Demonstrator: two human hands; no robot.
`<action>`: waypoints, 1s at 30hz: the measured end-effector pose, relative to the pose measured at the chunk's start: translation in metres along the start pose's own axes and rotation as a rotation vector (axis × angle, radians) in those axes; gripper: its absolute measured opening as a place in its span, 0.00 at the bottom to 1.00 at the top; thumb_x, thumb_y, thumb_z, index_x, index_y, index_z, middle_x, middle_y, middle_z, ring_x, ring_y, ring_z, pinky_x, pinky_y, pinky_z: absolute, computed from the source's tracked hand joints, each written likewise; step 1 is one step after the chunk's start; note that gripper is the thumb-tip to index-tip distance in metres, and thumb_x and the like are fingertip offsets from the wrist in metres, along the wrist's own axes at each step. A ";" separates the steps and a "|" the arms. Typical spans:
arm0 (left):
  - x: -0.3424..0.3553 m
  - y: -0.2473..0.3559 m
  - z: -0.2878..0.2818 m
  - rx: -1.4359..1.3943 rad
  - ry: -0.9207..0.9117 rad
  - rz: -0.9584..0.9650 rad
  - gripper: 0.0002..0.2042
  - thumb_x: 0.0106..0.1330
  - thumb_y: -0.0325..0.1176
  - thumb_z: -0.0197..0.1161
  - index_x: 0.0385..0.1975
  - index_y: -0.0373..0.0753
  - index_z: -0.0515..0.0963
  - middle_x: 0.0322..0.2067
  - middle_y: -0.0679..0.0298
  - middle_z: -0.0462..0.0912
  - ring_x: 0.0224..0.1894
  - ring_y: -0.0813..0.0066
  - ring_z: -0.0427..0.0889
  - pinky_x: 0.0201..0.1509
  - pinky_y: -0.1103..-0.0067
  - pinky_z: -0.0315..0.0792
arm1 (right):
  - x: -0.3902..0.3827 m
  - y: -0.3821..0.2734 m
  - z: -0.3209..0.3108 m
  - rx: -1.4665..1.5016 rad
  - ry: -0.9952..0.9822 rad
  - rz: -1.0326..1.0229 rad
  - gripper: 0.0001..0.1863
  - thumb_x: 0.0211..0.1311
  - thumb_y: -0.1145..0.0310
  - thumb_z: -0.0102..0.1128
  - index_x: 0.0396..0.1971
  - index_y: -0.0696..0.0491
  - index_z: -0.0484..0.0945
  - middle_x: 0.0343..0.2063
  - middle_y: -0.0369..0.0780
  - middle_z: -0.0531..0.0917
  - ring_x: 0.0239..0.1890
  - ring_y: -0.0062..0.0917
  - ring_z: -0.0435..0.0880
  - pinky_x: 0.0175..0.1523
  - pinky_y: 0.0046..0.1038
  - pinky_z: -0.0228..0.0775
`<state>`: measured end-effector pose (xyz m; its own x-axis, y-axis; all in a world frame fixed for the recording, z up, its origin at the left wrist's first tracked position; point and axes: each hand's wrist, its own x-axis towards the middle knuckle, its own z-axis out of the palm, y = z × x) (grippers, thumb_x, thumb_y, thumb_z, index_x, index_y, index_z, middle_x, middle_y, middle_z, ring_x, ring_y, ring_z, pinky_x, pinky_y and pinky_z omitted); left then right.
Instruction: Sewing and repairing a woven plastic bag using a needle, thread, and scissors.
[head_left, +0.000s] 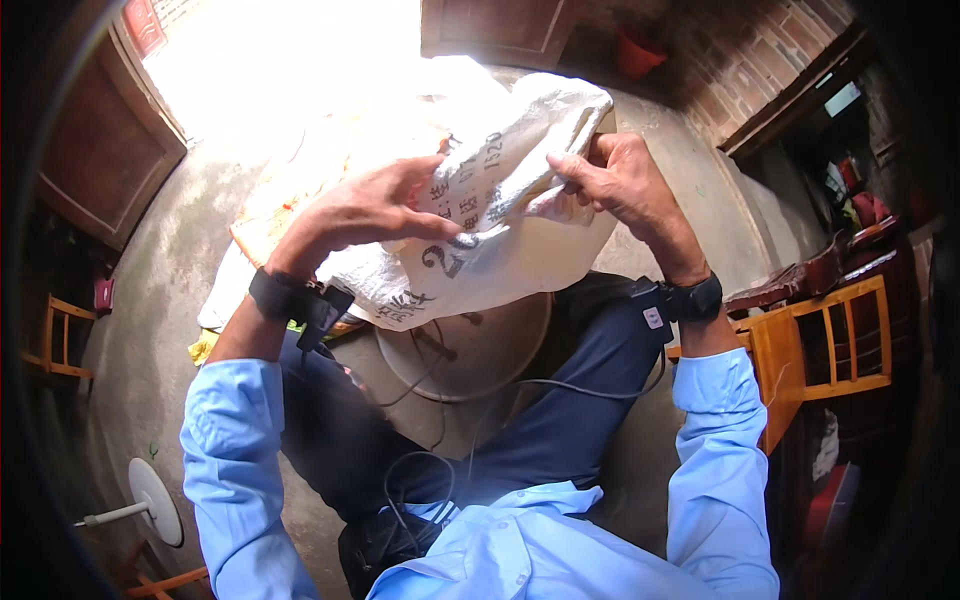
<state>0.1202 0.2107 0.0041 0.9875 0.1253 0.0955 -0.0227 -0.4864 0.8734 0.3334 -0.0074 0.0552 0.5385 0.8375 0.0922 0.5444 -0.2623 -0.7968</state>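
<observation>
A white woven sack with dark printing is spread in front of me, bunched into folds toward its upper right. My right hand pinches the sack's folded edge between thumb and fingers. Over the sack's left part, my left hand has its thumb and fingers apart, touching or just above the cloth; nothing shows gripped in it. An orange-patterned piece lies by the sack's left side, partly washed out by glare. Below the sack's lower edge a round pale disc-shaped thing shows between my knees; the sack covers its far part.
Wooden chairs stand at the right, with another wooden chair far left. A white round-based stand lies on the concrete floor at lower left. Cables cross my lap. A red bucket sits by the brick wall.
</observation>
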 end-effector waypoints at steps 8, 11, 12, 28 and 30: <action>0.018 0.012 0.030 -0.054 0.021 -0.065 0.21 0.71 0.45 0.66 0.54 0.34 0.80 0.37 0.64 0.84 0.37 0.80 0.80 0.42 0.77 0.76 | -0.006 -0.027 -0.002 0.201 -0.095 -0.150 0.20 0.65 0.57 0.73 0.34 0.62 0.86 0.23 0.35 0.84 0.22 0.13 0.77 0.28 0.18 0.69; 0.017 -0.005 0.038 -0.139 0.149 -0.025 0.14 0.73 0.37 0.59 0.47 0.33 0.83 0.33 0.63 0.85 0.34 0.80 0.81 0.39 0.78 0.76 | -0.004 -0.030 -0.001 0.031 -0.006 -0.160 0.26 0.61 0.52 0.77 0.42 0.63 0.84 0.26 0.40 0.88 0.27 0.20 0.85 0.34 0.23 0.78; 0.020 -0.009 0.043 -0.350 0.163 -0.069 0.14 0.74 0.37 0.60 0.48 0.34 0.83 0.35 0.66 0.85 0.35 0.83 0.80 0.38 0.80 0.75 | -0.007 -0.029 0.006 -0.024 0.026 -0.142 0.28 0.60 0.50 0.77 0.44 0.63 0.83 0.27 0.42 0.88 0.29 0.22 0.87 0.36 0.26 0.80; -0.004 0.009 0.042 -0.508 0.189 -0.245 0.29 0.67 0.54 0.68 0.54 0.32 0.79 0.35 0.66 0.82 0.34 0.83 0.76 0.37 0.81 0.72 | -0.007 0.010 -0.010 0.978 -0.189 -0.049 0.22 0.71 0.73 0.58 0.62 0.66 0.74 0.47 0.43 0.86 0.45 0.23 0.87 0.56 0.29 0.82; 0.000 0.013 0.044 -0.522 0.130 -0.139 0.30 0.65 0.56 0.70 0.53 0.32 0.80 0.36 0.65 0.83 0.37 0.82 0.78 0.38 0.80 0.72 | -0.005 0.003 0.002 0.930 -0.211 -0.028 0.21 0.72 0.72 0.58 0.60 0.65 0.76 0.44 0.41 0.87 0.44 0.21 0.87 0.55 0.26 0.82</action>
<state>0.1270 0.1662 -0.0057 0.9602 0.2791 -0.0082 -0.0006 0.0315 0.9995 0.3313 -0.0110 0.0510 0.3565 0.9308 0.0809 -0.2237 0.1691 -0.9599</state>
